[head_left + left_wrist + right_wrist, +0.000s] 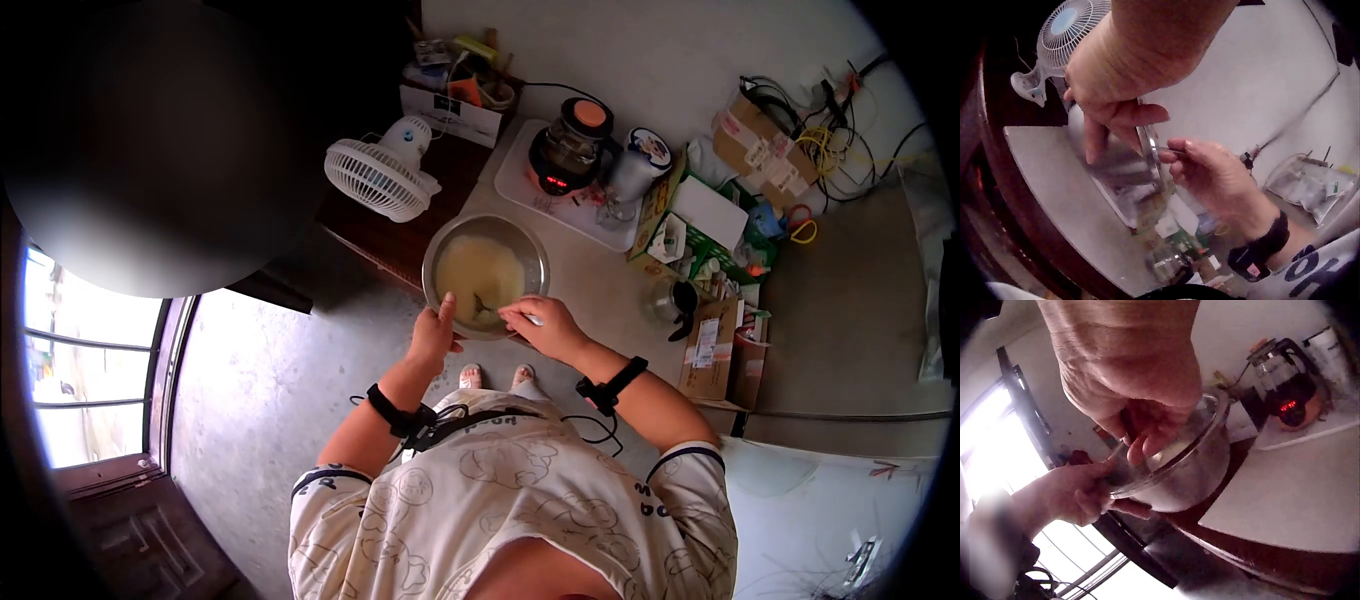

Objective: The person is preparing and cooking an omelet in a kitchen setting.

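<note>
Stirring seems the step in hand inside the steel bowl (536,250), held before the person, round, its mouth upward around pale yellow liquid (480,262). The utensil (481,304) points leftward into the bowl, its long axis running from the near right rim. There the right grip (550,327) pinches its handle; the left grip (432,337) clasps the bowl's near left rim. Next probably calls for a level bowl. Bench (592,272) lies rightward of the bowl, glass kettle (572,150) beyond.

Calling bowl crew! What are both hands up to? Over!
Left hand holding bowl by its edge. Right hand pinching a utensil, tip in yellowish liquid. Nothing visibly in the way; fan stands apart.
</note>
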{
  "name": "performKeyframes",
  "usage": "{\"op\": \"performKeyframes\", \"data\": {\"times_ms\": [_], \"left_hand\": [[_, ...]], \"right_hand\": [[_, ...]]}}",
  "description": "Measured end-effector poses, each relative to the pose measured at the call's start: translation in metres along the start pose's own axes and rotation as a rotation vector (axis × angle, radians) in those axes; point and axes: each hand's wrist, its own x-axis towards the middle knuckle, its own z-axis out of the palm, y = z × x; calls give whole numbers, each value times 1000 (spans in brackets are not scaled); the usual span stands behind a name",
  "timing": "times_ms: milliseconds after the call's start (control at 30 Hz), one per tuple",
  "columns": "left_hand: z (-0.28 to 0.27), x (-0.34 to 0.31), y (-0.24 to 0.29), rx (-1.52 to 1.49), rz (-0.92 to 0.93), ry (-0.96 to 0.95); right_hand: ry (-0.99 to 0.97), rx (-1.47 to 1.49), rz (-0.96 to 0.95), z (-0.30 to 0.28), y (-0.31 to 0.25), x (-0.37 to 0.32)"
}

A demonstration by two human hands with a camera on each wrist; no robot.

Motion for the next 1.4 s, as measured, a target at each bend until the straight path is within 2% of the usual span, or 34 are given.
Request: {"op": "performKeyframes", "data": {"times_ms": [67, 200, 333, 400, 533, 600, 633, 700, 800, 833, 867, 933, 1000, 1100, 1167, 1267, 1333, 1400], "left_hand": [[0, 2, -2, 1, 11, -18], [1, -3, 4, 17, 0, -33], [3, -6, 6, 4, 8, 18], [2, -4, 4, 2, 18, 37], [2, 1, 3, 38, 38, 107], [2, 4, 1, 45, 40, 92], [2, 4, 1, 52, 44, 79], [2, 3, 1, 53, 32, 69], [5, -3, 6, 50, 27, 52], [5, -5, 6, 49, 34, 45], [4, -5, 6, 50, 36, 48], [2, -6, 5, 119, 39, 7], [-1, -3, 0, 158, 12, -4], [-5, -5, 3, 218, -53, -7], [-6, -5, 3, 241, -92, 2], [-8, 0, 0, 109, -9, 10], [-7, 3, 1, 77, -9, 53], [-6, 6, 1, 82, 0, 50]], "right_hand": [[56, -166, -194, 0, -9, 11], [110, -280, -330, -14, -4, 38], [169, -400, -306, -37, 0, 45], [220, -429, -212, -44, 2, 40], [148, -553, -97, -48, 5, 21], [127, -440, 37, -43, 0, 9], [128, -440, 40, -40, 6, 6], [-43, -66, 246, -33, 14, 5], [-63, -5, 203, -25, 0, 11], [-61, -6, 75, -24, -3, 15], [-62, -4, 71, -22, -3, 21], [-29, -41, -70, -24, -5, 35], [-45, -78, -80, -34, -6, 50], [50, -221, -186, -49, -6, 64], [79, -299, -163, -57, -5, 64], [95, -426, -128, -63, 4, 57], [92, -505, -24, -61, 5, 42], [47, -464, 37, -57, 8, 31]]}}
